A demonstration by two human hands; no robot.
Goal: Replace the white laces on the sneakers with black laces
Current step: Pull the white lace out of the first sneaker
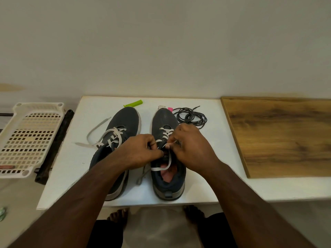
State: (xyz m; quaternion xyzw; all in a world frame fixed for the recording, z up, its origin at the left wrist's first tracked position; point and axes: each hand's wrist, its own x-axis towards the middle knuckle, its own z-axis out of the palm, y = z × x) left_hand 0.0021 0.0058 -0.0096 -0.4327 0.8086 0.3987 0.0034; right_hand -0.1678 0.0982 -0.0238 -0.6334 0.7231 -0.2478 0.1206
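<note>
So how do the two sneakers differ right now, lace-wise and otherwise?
The left sneaker lies untouched, its white lace untied with loose ends trailing onto the table. The right sneaker is being worked on: the left hand and right hand both grip its white lace near the tongue, a loop hanging into the opening. The right sneaker sits beside the black laces. Both are dark, toes pointing away, still white-laced.

White basket [30, 138] left; wooden board [279, 135] right.

The white tag [161, 107] behind the sneakers seems printed, unreadable.
</note>
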